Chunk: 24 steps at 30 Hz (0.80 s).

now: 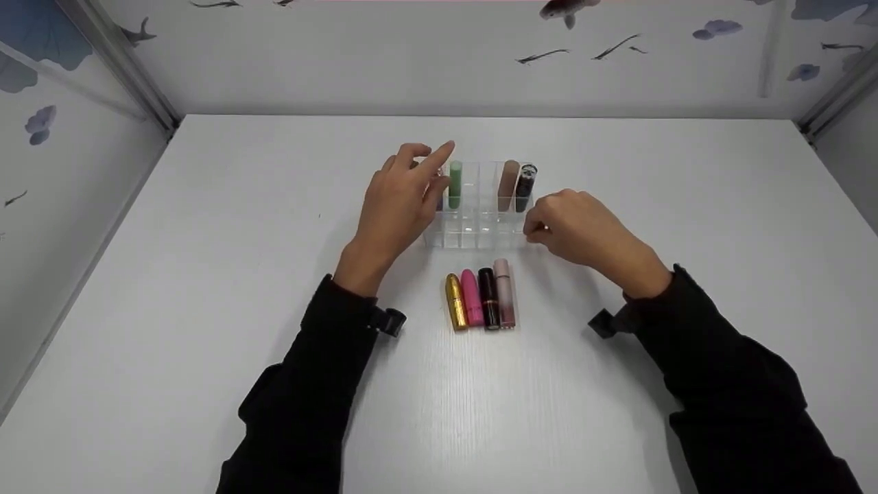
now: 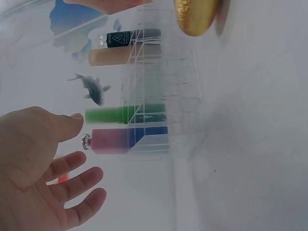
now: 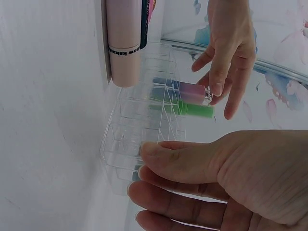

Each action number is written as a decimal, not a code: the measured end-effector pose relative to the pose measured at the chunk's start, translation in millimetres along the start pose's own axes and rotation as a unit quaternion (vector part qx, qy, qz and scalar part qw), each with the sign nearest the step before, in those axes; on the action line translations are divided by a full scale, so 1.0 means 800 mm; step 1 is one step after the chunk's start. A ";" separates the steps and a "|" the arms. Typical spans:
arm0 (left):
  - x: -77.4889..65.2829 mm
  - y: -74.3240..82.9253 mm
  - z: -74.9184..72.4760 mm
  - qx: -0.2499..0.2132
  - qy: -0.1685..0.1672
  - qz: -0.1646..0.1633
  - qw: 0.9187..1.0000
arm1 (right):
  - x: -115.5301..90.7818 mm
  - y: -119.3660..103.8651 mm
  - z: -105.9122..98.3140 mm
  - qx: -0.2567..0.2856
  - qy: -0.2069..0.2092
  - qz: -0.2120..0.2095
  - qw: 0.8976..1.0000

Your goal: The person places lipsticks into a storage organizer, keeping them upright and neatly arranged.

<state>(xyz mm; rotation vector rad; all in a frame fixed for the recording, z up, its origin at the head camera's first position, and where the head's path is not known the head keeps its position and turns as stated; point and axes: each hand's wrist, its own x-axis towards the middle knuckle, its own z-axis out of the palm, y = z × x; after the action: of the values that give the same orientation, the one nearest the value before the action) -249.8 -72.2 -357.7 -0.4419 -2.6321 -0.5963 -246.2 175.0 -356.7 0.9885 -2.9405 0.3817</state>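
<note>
A clear divided organizer (image 1: 477, 237) stands on the table. Its back row holds a pink and blue tube with a jewelled top (image 2: 113, 140), a green tube (image 1: 455, 184), a brown tube (image 1: 507, 185) and a black tube with a patterned top (image 1: 525, 186). My left hand (image 1: 401, 199) hovers over the organizer's left end, fingers spread loosely near the jewelled and green tubes, holding nothing. At the right front corner is my right hand (image 1: 576, 226), fingers loosely bent, thumb and fingertips right at the organizer's side wall.
In front of the organizer, side by side, lie a gold tube (image 1: 455, 302), a bright pink tube (image 1: 471, 298), a black tube (image 1: 488, 299) and a pale pink tube (image 1: 504, 293). White panels with printed fish and flowers (image 1: 439, 62) border the white table (image 1: 206, 274).
</note>
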 end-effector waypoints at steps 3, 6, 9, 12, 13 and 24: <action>0.000 0.003 -0.009 -0.009 0.017 0.012 1.000 | 0.000 0.000 0.000 -0.002 -0.002 0.006 1.000; -0.001 0.005 -0.018 -0.018 0.016 0.026 0.999 | 0.000 -0.001 0.001 -0.007 -0.003 0.011 1.000; -0.003 0.007 -0.025 -0.030 -0.014 0.036 0.999 | 0.000 -0.001 0.000 -0.009 -0.004 0.013 1.000; -0.005 0.008 -0.029 -0.036 -0.064 0.037 0.997 | 0.001 -0.001 0.001 -0.010 -0.005 0.012 1.000; -0.005 0.009 -0.029 -0.034 -0.080 0.037 0.996 | 0.001 -0.001 0.001 -0.010 -0.005 0.012 1.000; -0.012 0.005 -0.021 0.020 -0.219 -0.002 0.975 | 0.001 0.001 0.003 -0.010 0.001 0.008 1.000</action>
<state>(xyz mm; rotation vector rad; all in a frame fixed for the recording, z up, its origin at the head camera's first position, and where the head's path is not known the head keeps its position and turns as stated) -234.5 -78.6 -346.6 -0.6151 -3.0556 -0.4884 -247.3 174.8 -359.1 0.9639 -2.9460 0.3516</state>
